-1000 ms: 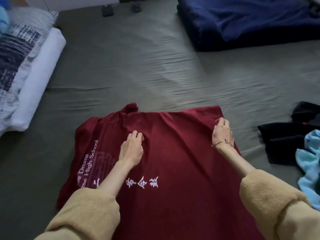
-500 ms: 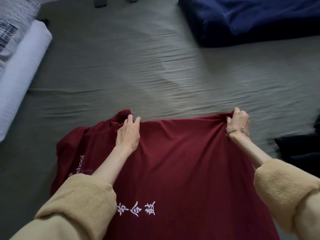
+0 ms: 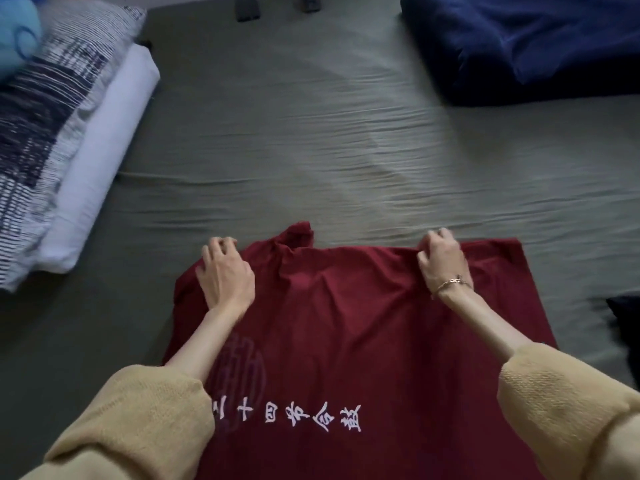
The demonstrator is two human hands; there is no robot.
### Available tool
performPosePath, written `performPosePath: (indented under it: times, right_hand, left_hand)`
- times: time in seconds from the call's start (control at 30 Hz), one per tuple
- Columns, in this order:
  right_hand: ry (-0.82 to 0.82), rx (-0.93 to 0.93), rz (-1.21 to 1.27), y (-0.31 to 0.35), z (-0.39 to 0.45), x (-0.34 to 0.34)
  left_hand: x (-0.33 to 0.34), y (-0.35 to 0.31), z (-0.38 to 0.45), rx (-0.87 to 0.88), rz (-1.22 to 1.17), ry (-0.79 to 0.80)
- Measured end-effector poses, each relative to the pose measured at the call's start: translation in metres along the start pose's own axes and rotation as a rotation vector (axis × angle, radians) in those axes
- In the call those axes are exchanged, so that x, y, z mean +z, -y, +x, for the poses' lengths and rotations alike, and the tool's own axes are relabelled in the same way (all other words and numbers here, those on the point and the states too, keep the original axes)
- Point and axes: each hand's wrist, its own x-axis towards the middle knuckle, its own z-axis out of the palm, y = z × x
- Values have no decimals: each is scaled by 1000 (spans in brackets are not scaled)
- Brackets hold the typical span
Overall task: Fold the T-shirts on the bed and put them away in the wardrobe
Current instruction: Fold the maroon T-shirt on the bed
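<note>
A dark red T-shirt [image 3: 346,323] with white printed characters lies spread on the grey-green bed sheet [image 3: 311,150] in front of me. My left hand [image 3: 225,275] is at the shirt's far left corner, its fingers curled over the edge of the cloth. My right hand [image 3: 443,265], with a thin bracelet at the wrist, pinches the far edge of the shirt, a little in from the right corner. A small hump of red cloth sticks up between the two hands. The near end of the shirt is hidden by my tan sleeves.
Striped and white pillows [image 3: 69,150] are stacked at the left. A dark blue blanket [image 3: 519,43] lies at the far right. A dark garment [image 3: 623,323] pokes in from the right edge. Two small dark objects [image 3: 247,8] sit beyond the sheet's far edge.
My left hand has slid left along the shirt's far edge to its left corner. My right hand now grips further in from the right corner, and that corner lies flat.
</note>
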Motion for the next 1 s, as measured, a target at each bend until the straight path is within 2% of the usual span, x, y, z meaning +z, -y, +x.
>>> performPosePath:
  times: [0.13,0.2,0.27,0.33,0.47,0.53,0.6,0.7,0.8,0.87,1.0]
  right_hand:
    - [109,-231,-37,51,-1,26]
    - [153,-252,-26,83,-3,33]
    - [239,-178,4,116,-3,38]
    - [328,-94,-43,146,-2,43]
    - [390,73,-81,183,1,57]
    - [415,163,46,195,6,62]
    - [487,255,367,206,12,61]
    - [595,326,765,213,24,56]
    - [486,378,974,217,39,59]
    - [436,367,1000,215,52,65]
    - [407,364,923,211,59,80]
  left_hand:
    - [-1,31,14,-299,-83,148]
    - [-1,43,22,-312,-108,244]
    - [1,52,31,-304,-201,345]
    - [-5,57,38,-347,-450,419]
    - [-23,71,47,-527,-1121,640]
    - [-37,81,53,-571,-1383,797]
    - [-52,89,60,-547,-1546,921]
    - [-55,92,73,-503,-1643,904]
    - [-42,94,94,-509,-1711,659]
    - [-34,95,107,-487,-1639,541]
    - [-5,106,120,-550,-1257,538]
